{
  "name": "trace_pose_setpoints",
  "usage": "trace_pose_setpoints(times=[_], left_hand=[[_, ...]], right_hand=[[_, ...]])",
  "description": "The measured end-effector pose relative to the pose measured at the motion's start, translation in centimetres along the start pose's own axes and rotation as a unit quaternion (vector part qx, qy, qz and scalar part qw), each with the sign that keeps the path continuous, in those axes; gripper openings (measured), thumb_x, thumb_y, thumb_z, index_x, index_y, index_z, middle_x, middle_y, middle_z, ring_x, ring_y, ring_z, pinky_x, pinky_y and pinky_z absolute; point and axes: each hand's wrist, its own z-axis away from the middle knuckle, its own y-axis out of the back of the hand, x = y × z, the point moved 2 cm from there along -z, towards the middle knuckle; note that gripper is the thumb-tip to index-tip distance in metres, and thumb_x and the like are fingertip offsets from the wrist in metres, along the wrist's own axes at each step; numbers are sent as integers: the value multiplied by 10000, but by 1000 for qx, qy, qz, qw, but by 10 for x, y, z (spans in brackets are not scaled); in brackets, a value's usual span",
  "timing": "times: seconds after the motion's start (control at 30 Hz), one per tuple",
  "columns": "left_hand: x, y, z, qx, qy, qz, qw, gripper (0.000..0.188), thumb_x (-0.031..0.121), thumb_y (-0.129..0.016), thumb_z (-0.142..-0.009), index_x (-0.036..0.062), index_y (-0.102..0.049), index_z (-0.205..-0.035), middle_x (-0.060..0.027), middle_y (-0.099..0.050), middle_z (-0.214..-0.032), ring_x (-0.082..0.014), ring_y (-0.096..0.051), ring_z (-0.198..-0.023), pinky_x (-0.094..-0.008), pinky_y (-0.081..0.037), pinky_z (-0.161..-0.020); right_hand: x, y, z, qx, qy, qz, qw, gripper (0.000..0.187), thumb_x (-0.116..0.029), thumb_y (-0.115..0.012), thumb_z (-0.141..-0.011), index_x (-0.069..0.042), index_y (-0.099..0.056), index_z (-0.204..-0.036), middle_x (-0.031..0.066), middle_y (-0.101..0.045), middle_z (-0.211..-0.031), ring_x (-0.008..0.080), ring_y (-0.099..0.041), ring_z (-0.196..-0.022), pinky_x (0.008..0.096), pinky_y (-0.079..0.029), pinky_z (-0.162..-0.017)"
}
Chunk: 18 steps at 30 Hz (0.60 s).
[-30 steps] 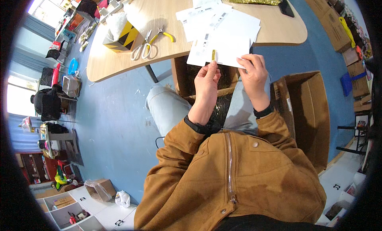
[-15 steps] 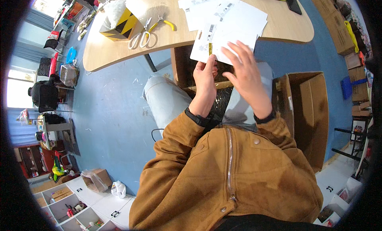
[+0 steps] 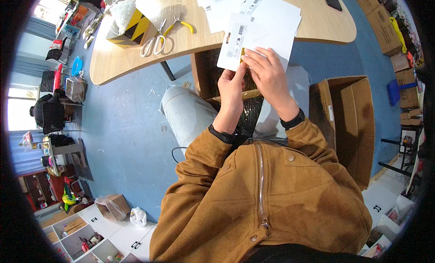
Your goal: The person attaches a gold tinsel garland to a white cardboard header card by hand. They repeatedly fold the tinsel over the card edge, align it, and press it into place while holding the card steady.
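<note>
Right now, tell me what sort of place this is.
Probably a workshop or craft room: scissors and yellow-handled pliers lie on the wood-toned table, and an open cardboard box stands at the right.

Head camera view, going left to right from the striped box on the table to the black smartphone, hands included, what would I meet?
Black-and-yellow striped box → white-handled scissors → yellow-handled pliers → left hand → right hand → black smartphone.
</note>
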Motion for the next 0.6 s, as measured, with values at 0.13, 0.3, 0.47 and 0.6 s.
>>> trace_pose_setpoints(times=[0.13, 0.3, 0.47, 0.6], left_hand=[[0, 5, 2, -8, -14, -31, 999, 207, 202, -721, -1001, 27, -704, -1112, 55, -612, -836, -27, -458, -650, -211, -375, -574], [-2, 7, 2, -13, -31, -39, 999, 214, 202, -717, -1004, 15, -706, -1109, 47, -627, -842, -28, -465, -663, -213, -379, -582], [-4, 6, 1, -8, -39, -25, 999, 204, 201, -714, -1007, 15, -709, -1092, 43, -639, -859, -30, -465, -665, -214, -377, -582], [-3, 6, 3, -3, -31, -32, 999, 206, 196, -714, -1007, 12, -710, -1100, 42, -642, -863, -30, -466, -666, -214, -376, -584]], right_hand=[[1, -3, 1, 13, -8, -8, 1000, 355, -59, -749, -844, -52, -717, -1197, 62, -656, -1315, 272, -558, -1255, 470, -415, -1145], [0, -2, 1, 5, -6, -10, 1000, 368, -39, -745, -836, -36, -711, -1203, 60, -651, -1330, 268, -555, -1256, 465, -424, -1128], [-1, 0, -2, -1, -9, -9, 1000, 406, -27, -744, -819, -38, -708, -1223, 54, -648, -1339, 263, -555, -1247, 469, -427, -1122], [-1, -1, -2, -3, -6, 0, 1000, 436, -29, -752, -802, -43, -709, -1235, 52, -648, -1340, 261, -557, -1241, 476, -432, -1118]])
